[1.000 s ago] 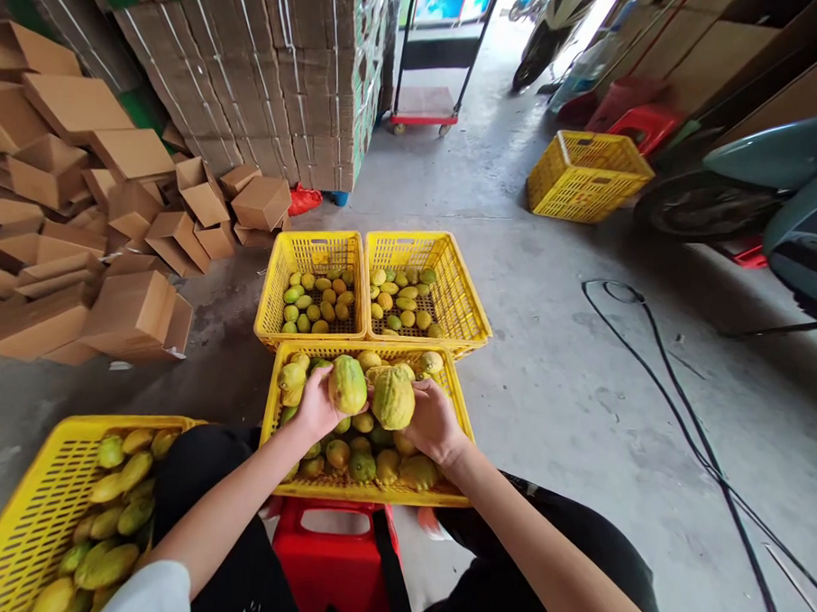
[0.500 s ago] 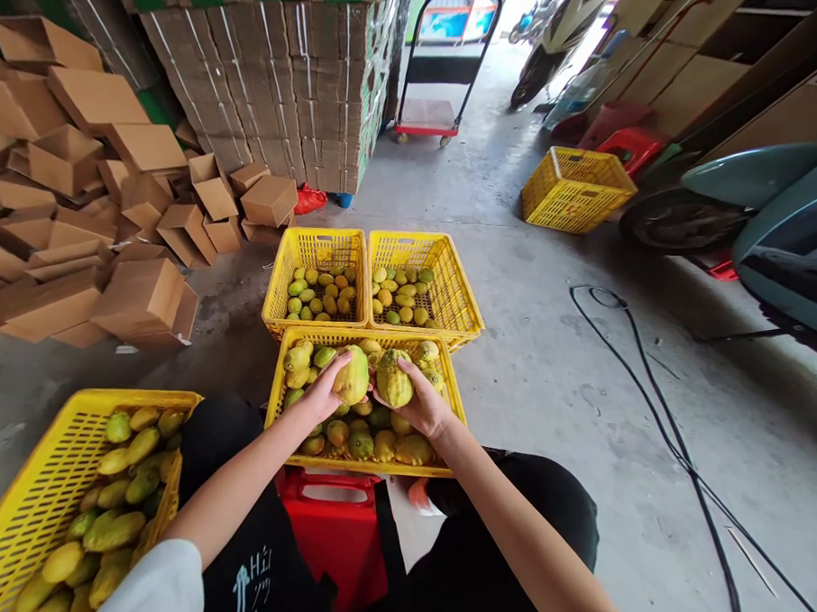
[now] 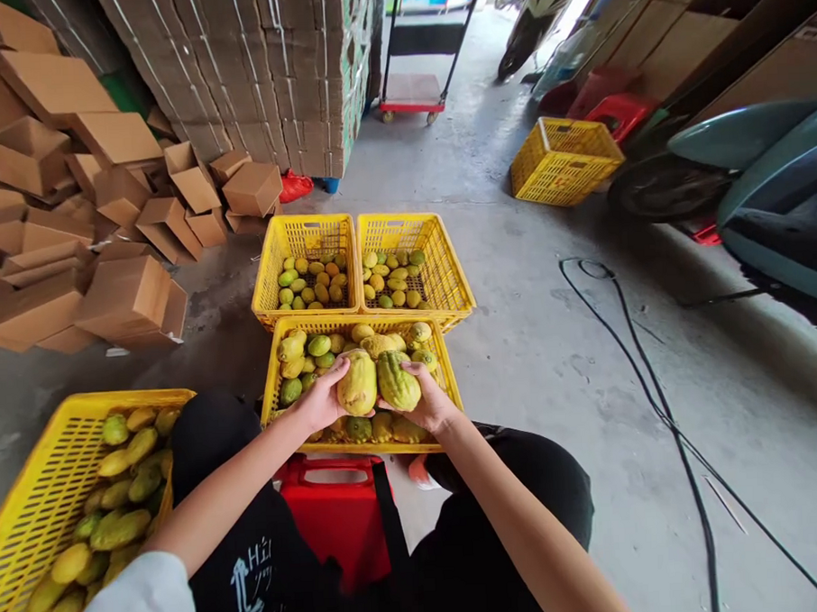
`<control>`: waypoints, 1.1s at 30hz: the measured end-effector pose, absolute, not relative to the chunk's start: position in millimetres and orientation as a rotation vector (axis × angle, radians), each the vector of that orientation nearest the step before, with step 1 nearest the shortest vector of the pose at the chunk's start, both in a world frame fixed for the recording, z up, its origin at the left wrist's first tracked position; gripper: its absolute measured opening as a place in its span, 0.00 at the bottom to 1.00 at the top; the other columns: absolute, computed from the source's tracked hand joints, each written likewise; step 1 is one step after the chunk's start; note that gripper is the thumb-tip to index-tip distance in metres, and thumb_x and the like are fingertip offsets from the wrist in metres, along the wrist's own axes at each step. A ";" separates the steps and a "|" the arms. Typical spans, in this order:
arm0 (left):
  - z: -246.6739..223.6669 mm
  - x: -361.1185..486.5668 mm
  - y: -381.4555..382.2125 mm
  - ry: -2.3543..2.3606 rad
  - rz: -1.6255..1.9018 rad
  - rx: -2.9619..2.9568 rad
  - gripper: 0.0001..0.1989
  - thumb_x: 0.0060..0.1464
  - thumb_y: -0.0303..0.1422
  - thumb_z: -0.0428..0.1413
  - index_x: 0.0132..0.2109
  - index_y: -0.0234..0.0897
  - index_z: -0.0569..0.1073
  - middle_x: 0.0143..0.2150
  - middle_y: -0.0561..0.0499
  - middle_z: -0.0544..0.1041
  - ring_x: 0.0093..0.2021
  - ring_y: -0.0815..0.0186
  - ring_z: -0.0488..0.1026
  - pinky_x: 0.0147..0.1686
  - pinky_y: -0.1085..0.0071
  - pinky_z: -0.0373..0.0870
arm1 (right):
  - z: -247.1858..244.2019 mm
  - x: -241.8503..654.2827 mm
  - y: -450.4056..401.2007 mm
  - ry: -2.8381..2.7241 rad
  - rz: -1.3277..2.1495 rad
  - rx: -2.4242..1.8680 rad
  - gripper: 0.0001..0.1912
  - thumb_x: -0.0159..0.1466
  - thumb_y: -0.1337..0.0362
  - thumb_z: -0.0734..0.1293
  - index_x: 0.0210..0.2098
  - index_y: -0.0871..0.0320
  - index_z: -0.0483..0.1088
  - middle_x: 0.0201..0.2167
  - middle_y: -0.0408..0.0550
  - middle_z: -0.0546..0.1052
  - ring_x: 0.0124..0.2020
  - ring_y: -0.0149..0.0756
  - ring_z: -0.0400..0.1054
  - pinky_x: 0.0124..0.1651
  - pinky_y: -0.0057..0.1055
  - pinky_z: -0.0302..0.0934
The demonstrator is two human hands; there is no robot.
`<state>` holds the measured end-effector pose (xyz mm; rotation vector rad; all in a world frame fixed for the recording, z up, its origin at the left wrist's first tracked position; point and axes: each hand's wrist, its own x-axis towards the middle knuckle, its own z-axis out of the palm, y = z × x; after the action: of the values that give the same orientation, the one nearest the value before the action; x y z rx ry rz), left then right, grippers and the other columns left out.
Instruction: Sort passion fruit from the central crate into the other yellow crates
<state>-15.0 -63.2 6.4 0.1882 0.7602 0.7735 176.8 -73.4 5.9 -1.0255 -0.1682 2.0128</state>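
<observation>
My left hand (image 3: pixel 323 402) is closed round a smooth yellow-green papaya (image 3: pixel 358 386). In my right hand (image 3: pixel 429 402) is a greener papaya (image 3: pixel 398 382) with ribbed, lumpy skin. The two fruits are held side by side, close together, with my fingers partly hidden beneath them. Both hands are above a yellow plastic crate (image 3: pixel 374 449) filled with more yellow and green papayas (image 3: pixel 293 347), several of them misshapen.
Behind stand two yellow crates (image 3: pixel 301 222) (image 3: pixel 462 272) with smaller fruit. At my left a yellow crate (image 3: pixel 24 503) holds long papayas. A red stool (image 3: pixel 336 517) is between my legs. Cartons (image 3: pixel 128 300), a hand truck (image 3: pixel 413 91), a black cable (image 3: pixel 645 368) and a scooter (image 3: pixel 776 209) stand around.
The view has tilted slightly, so the crates and background sit higher. Both papayas have turned a little in my hands and are closer together, and I still hold each one.
</observation>
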 end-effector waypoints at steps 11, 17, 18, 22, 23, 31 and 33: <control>14.4 -0.4 -49.7 0.878 0.829 0.146 0.14 0.59 0.39 0.53 0.41 0.32 0.75 0.27 0.47 0.76 0.24 0.64 0.74 0.20 0.71 0.72 | 4.6 171.1 -71.1 -0.260 1.996 -0.875 0.21 0.54 0.57 0.74 0.45 0.57 0.72 0.34 0.48 0.81 0.45 0.45 0.77 0.51 0.42 0.72; 22.2 -5.4 -43.5 0.832 0.900 0.009 0.14 0.59 0.39 0.49 0.39 0.34 0.74 0.33 0.43 0.79 0.38 0.55 0.80 0.37 0.58 0.79 | 10.8 181.5 -68.3 -0.264 2.004 -0.729 0.21 0.54 0.57 0.66 0.46 0.56 0.72 0.42 0.52 0.81 0.52 0.51 0.74 0.53 0.51 0.70; 23.0 -7.6 -42.8 0.809 0.908 0.003 0.13 0.59 0.39 0.49 0.39 0.34 0.74 0.33 0.44 0.79 0.39 0.55 0.80 0.38 0.57 0.79 | 10.8 181.9 -67.5 -0.270 2.001 -0.717 0.20 0.54 0.58 0.66 0.46 0.56 0.72 0.42 0.52 0.81 0.52 0.50 0.74 0.52 0.50 0.71; 22.9 -11.7 -43.2 0.739 0.845 0.078 0.14 0.63 0.37 0.48 0.44 0.34 0.74 0.33 0.45 0.79 0.36 0.57 0.80 0.36 0.59 0.79 | 5.3 178.2 -64.2 -0.220 1.989 -0.750 0.16 0.55 0.57 0.70 0.42 0.55 0.72 0.37 0.49 0.82 0.39 0.43 0.77 0.40 0.39 0.74; 21.5 -10.6 -44.2 0.735 0.808 0.109 0.16 0.64 0.38 0.48 0.46 0.33 0.74 0.33 0.44 0.80 0.35 0.57 0.80 0.33 0.61 0.79 | 3.1 176.8 -63.6 -0.196 1.992 -0.765 0.16 0.55 0.56 0.71 0.41 0.55 0.72 0.35 0.48 0.82 0.35 0.40 0.77 0.36 0.36 0.74; 5.4 2.1 -47.3 0.844 0.756 0.223 0.19 0.64 0.42 0.52 0.48 0.28 0.75 0.32 0.41 0.80 0.27 0.62 0.76 0.21 0.71 0.72 | 0.3 173.1 -63.6 -0.181 1.989 -0.837 0.16 0.57 0.54 0.71 0.41 0.55 0.72 0.34 0.50 0.81 0.43 0.48 0.77 0.43 0.44 0.75; 7.5 0.8 -44.5 0.837 0.769 0.206 0.21 0.64 0.43 0.49 0.47 0.28 0.75 0.30 0.42 0.79 0.26 0.62 0.76 0.22 0.70 0.73 | 6.1 175.6 -64.1 -0.196 1.985 -0.821 0.16 0.56 0.53 0.69 0.41 0.54 0.72 0.37 0.51 0.81 0.47 0.51 0.76 0.47 0.48 0.73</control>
<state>0.8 -44.5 7.5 0.2060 0.8369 0.7693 175.6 -64.1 6.1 -0.8212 -0.1957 1.9846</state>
